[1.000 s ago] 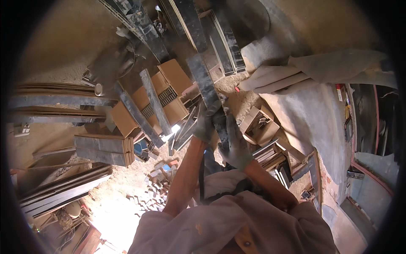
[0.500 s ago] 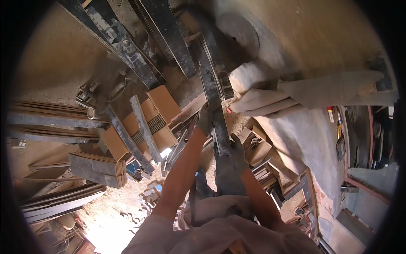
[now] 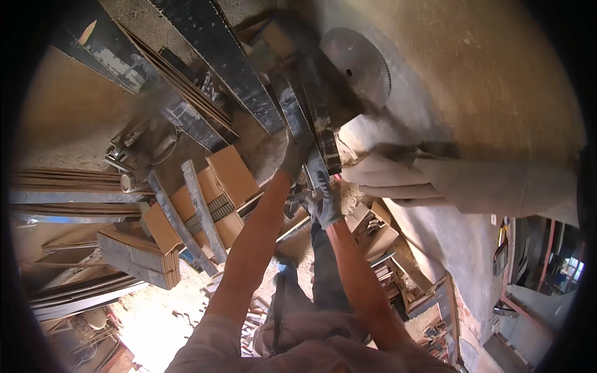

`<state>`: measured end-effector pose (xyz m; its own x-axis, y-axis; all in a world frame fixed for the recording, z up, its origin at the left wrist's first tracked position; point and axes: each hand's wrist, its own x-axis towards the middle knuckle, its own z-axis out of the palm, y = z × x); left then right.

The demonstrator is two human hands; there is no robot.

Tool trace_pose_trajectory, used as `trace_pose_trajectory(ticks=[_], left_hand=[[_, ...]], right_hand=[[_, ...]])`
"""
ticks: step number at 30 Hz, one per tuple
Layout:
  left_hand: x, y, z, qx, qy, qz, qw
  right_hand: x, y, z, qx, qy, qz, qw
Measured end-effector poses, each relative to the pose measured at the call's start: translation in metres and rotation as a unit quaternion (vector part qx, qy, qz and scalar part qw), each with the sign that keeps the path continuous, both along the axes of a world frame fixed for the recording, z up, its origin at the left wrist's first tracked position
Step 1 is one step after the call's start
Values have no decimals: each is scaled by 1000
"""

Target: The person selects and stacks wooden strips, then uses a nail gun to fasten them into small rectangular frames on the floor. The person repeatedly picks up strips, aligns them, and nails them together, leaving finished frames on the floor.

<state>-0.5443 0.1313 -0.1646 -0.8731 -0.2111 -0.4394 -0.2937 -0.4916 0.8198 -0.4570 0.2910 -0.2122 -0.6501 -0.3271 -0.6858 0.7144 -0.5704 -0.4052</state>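
Observation:
Both my hands wear grey work gloves and reach out in front of me to a long, narrow dark board (image 3: 293,113) with scuffed faces. My left hand (image 3: 295,155) is closed around the board's left side. Closer to me, my right hand (image 3: 326,204) grips the near end, fingers lying along it; some of those fingers are hard to make out. Against its right side stands another dark board (image 3: 322,127) with pale patches. The far ends run into shadow.
A round saw blade (image 3: 357,69) leans on the wall, beside draped grey cloth (image 3: 429,180). Leftward lie brown panels (image 3: 233,173), a narrow grey plank (image 3: 202,208) and stacked boards (image 3: 134,255). More dark boards (image 3: 230,62) stand ahead. Wood offcuts (image 3: 388,273) fill the right side.
The board has slid away from me. My right hand has moved forward and left to its near end. My left hand has shifted slightly forward and left.

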Motion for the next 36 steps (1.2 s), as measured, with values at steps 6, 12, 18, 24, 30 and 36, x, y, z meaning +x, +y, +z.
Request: trace_pose_trajectory(ticks=[6,12,18,24,30,36], left_hand=[[-27,3,-22,34,53,18,998],[-79,-29,-41,-10,165,-96,982],[-3,-11,-14,-303,27,140,942],[252,-67,74,-688,-127,271,661],[424,-152,52,-466,-558,148,670],[432,-150,55,-474,-398,93,780]], right_hand=[[-38,-31,28,-35,-19,-21,999],[-60,-52,25,-138,26,-98,985],[14,-9,35,-43,16,76,996],[115,-78,106,402,429,329,739],[187,-219,122,431,529,543,490],[176,-234,79,394,488,562,539]])
